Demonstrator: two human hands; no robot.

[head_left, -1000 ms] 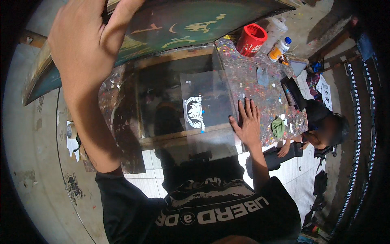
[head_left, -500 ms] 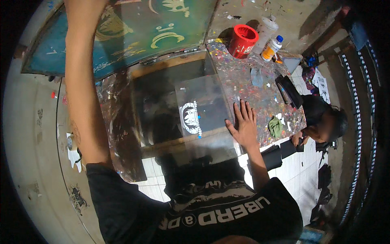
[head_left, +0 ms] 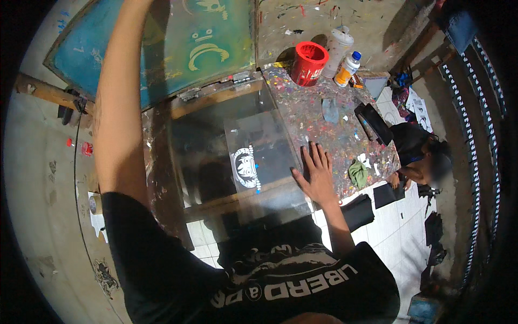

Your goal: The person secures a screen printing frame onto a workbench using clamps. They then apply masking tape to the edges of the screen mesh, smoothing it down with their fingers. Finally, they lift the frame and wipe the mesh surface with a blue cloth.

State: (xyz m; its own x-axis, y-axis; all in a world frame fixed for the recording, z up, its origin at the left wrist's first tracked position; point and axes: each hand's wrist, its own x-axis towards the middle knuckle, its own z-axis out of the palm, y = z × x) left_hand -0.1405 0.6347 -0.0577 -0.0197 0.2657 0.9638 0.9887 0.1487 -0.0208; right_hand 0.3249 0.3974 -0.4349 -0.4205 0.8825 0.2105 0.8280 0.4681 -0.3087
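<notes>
My left forearm (head_left: 120, 102) reaches up along a teal and green printing screen (head_left: 226, 35), which stands raised on hinges at the far side of the table. The left hand itself is cut off by the top edge. My right hand (head_left: 318, 182) rests flat, fingers spread, where a clear glass-like panel meets the paint-spattered tabletop (head_left: 302, 121). Under the raised screen lies a dark, wood-edged bed (head_left: 199, 140). On it a clear sheet (head_left: 275, 162) bears a white cartoon face print (head_left: 246, 168) with small blue marks.
A red bucket (head_left: 308, 65), a whitish jug (head_left: 338, 46) and a blue-capped bottle (head_left: 347, 69) stand at the back right. Nearer are a black tray-like object (head_left: 373, 124) and a green rag (head_left: 357, 174). Another person (head_left: 413, 146) crouches beyond the table's right side.
The screen has tilted further up, with my left arm rising along it; a wooden bar now shows at the left. The view has shifted slightly. My right hand stays in place.
</notes>
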